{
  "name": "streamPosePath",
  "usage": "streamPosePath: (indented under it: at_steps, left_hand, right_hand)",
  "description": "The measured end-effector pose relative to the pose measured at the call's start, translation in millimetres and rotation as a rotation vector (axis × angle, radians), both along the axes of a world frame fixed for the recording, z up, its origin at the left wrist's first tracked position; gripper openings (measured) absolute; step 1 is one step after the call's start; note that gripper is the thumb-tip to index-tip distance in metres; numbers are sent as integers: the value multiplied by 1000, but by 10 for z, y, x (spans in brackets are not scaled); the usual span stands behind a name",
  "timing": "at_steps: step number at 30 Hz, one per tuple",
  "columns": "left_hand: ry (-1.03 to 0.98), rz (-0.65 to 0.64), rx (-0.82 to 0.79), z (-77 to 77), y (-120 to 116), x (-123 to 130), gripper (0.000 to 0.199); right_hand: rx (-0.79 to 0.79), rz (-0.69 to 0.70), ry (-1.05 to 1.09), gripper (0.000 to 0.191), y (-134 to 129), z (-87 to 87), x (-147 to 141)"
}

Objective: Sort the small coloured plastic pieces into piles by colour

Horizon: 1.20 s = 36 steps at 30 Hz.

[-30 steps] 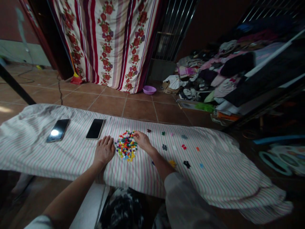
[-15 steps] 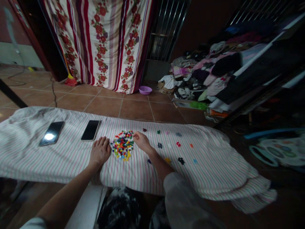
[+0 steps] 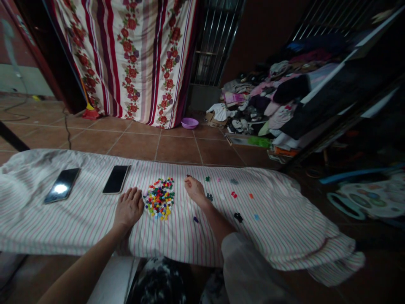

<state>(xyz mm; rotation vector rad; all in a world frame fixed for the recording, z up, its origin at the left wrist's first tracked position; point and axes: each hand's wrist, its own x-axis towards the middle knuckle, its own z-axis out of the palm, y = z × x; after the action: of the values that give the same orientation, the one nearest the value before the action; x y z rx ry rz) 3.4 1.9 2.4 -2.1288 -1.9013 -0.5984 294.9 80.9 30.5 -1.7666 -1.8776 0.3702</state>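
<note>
A heap of small multicoloured pieces [image 3: 160, 198] lies on the striped cloth [image 3: 158, 238]. My left hand [image 3: 129, 207] rests flat on the cloth at the heap's left edge, fingers stretched out and holding nothing. To the right of the heap, my right hand [image 3: 195, 191] is closed in a pinch; whatever sits between the fingertips is too small to make out. Just beyond those fingertips is a small dark brown cluster [image 3: 189, 175], partly covered. Further right are colour-sorted groups: green pieces [image 3: 207, 179], grey pieces [image 3: 234, 181], red pieces [image 3: 233, 194] and black pieces [image 3: 238, 217]. My right forearm hides part of this area.
Two phones lie on the left of the cloth, a dark phone [image 3: 116, 179] and a phone with a bright reflection [image 3: 62, 185]. Beyond the table are a purple basin [image 3: 190, 123], a floral curtain [image 3: 145, 63] and a pile of clothes [image 3: 262, 97].
My right hand has moved right, away from the heap's edge to the dark brown cluster, still pinched. My left hand stays beside the heap. The whole view has shifted slightly.
</note>
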Motion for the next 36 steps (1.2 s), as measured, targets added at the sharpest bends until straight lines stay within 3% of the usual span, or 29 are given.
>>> streamPosePath:
  at_steps: [10, 20, 23, 30, 36]
  left_hand:
    - [-11, -4, -14, -2, -1, 2, 44]
    - [2, 2, -22, 6, -2, 11, 44]
    - [-1, -1, -32, 13, -3, 14, 44]
    - [-6, 3, -49, 17, 2, 14, 45]
    - [2, 11, -42, 32, -1, 18, 44]
  right_hand:
    - [25, -207, -19, 25, 226, -114, 222]
    - [36, -302, -7, 31, 455, -188, 237]
    - [63, -297, -4, 32, 524, -191, 239]
    - [-62, -249, -5, 35, 572, -123, 182]
    - [-10, -172, -9, 41, 504, -190, 157]
